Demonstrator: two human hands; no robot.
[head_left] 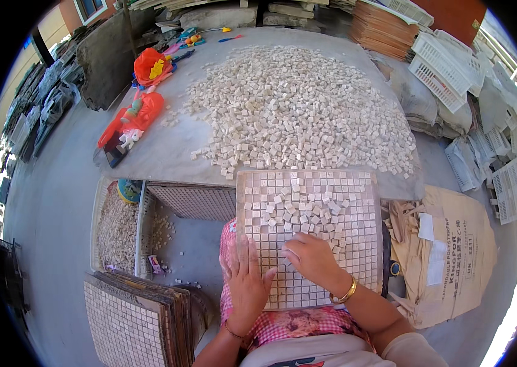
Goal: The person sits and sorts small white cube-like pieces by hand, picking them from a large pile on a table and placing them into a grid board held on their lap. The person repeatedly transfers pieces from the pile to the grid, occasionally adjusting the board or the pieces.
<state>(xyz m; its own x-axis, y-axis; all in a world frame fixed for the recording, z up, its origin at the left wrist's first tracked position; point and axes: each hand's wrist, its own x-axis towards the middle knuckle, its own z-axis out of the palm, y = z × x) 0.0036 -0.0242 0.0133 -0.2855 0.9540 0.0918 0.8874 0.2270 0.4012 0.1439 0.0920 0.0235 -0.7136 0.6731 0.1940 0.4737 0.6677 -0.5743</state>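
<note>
A square gridded tray rests across my lap, its far edge against the table. Small pale stone mosaic tiles sit in most of its cells, and a loose heap of tiles lies over its upper middle. My left hand lies flat along the tray's left edge, fingers stretched and holding nothing. Over the middle of the tray my right hand is closed, fingers curled down close to the tiles. Its fingertips are partly hidden, so I cannot make out what they hold.
A large pile of loose tiles covers much of the table. Red plastic bags lie at its left. Filled boards lean at lower left beside a white crate of tiles. A brown paper sack is at right.
</note>
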